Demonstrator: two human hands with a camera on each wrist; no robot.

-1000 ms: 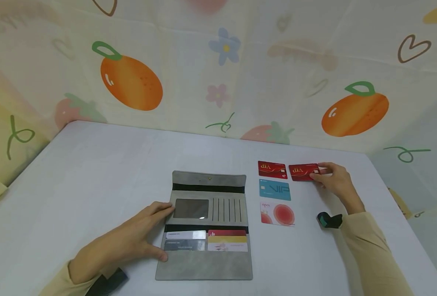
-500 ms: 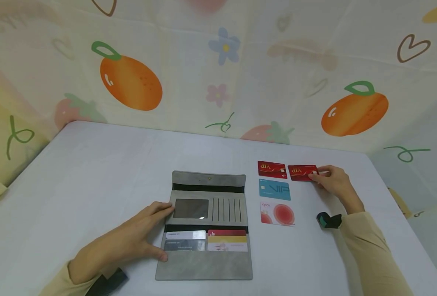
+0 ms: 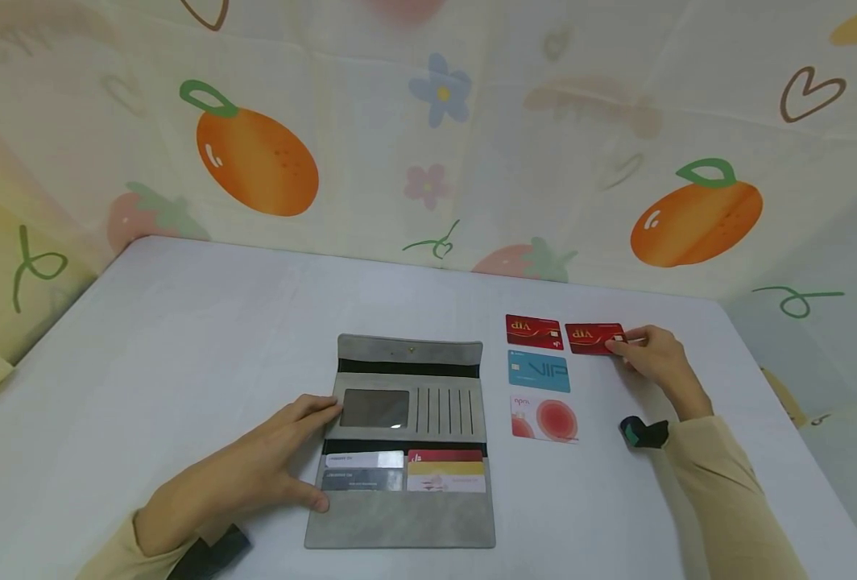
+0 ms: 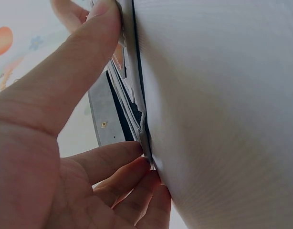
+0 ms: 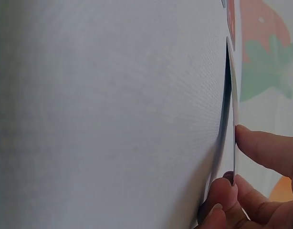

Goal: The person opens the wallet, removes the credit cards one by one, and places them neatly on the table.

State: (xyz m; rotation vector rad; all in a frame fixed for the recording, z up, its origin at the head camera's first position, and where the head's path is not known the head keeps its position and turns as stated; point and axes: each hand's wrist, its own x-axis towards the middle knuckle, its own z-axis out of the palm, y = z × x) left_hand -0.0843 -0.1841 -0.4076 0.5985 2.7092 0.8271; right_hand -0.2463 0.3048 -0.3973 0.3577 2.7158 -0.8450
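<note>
So there's a grey wallet [image 3: 407, 439] lying flat open on the white table [image 3: 182, 338], and everything else sits around it; the left hand [image 3: 254, 471] rests on the wallet's left edge, fingers mostly straight and spread, thumb pressing the near left corner and fingertips at the clear window pocket; the left wrist view shows the same thing, thumb [image 4: 75, 62] laid along the wallet's edge [image 4: 137, 109], other fingers tucked at the rim, nothing really clutched; over to the right of the wallet and a bit further back, the right hand [image 3: 656, 354] pinches the right end of a red card [image 3: 594, 339]; in the right wrist view the card [image 5: 232, 95] is seen edge-on with a finger on one face and the thumb on the other, lifted slightly off the table on that side; just left of it lies a second red card [image 3: 534, 332], nearer than that a blue card [image 3: 539, 371], then a white card [image 3: 544, 418] with a red circle, all right of the wallet; a few more cards sit in the wallet's near slots [image 3: 405, 471].
</note>
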